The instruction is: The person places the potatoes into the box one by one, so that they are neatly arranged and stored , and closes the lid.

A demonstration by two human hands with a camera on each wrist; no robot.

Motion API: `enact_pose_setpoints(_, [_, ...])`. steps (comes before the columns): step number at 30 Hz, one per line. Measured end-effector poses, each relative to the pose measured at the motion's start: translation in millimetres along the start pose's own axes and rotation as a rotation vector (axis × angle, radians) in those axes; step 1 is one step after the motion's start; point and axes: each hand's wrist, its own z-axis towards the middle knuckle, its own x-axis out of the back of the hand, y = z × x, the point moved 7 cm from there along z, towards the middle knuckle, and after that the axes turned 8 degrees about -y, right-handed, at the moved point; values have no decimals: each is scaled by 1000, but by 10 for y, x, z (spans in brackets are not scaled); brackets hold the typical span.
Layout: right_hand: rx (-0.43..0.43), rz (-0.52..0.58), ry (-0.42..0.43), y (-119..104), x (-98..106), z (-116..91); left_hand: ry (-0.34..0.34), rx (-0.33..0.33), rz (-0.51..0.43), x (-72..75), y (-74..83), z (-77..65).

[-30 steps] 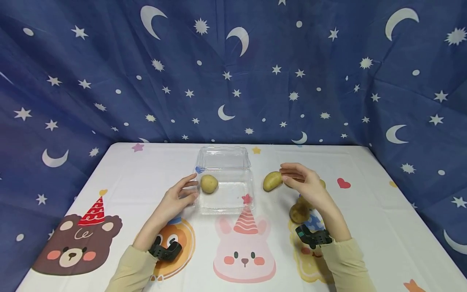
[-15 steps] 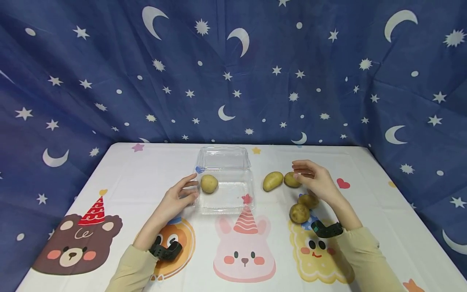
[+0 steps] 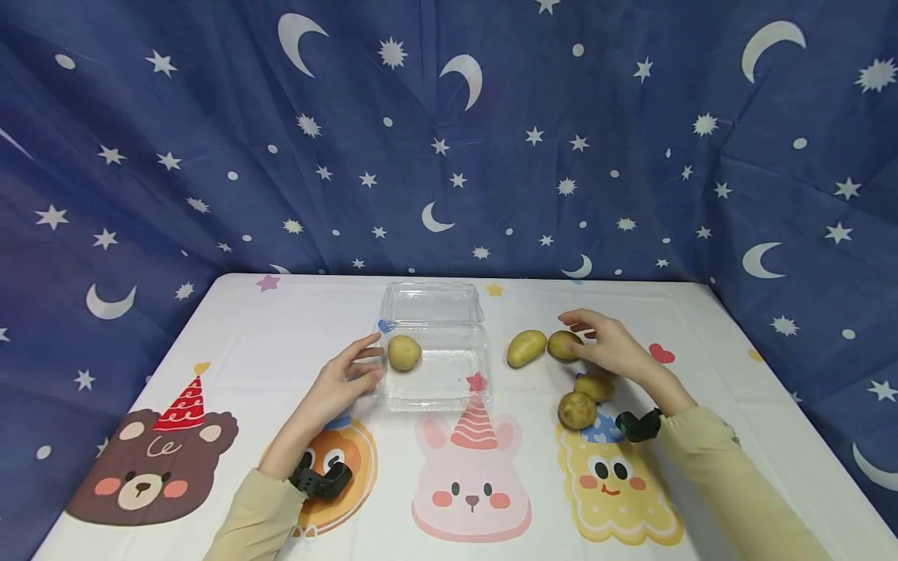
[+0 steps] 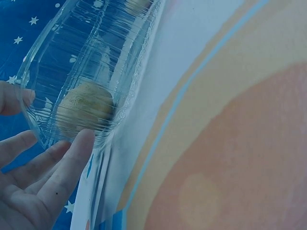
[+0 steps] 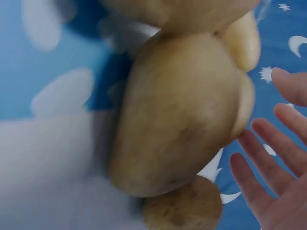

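Plastic box (image 3: 435,366): left hand (image 3: 344,382) touches its left wall, fingers straight.
Potato (image 3: 563,344): at right hand (image 3: 610,351) fingertips, frame centre-right; grip loose, holding nothing.

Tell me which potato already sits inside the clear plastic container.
The round yellow-brown potato at the left end of the clear plastic container, beside the left hand; the other four lie on the tablecloth.

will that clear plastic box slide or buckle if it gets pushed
Probably both. The clear box looks thin and ribbed, so its walls may flex. With one potato inside it seems light and might slide on the smooth tablecloth; the left hand at its edge may steady it.
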Motion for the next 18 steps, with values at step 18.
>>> enact_pose_setpoints(18, [-58,-97,-95,189,-173,87,2,8,-14,2,-11,6])
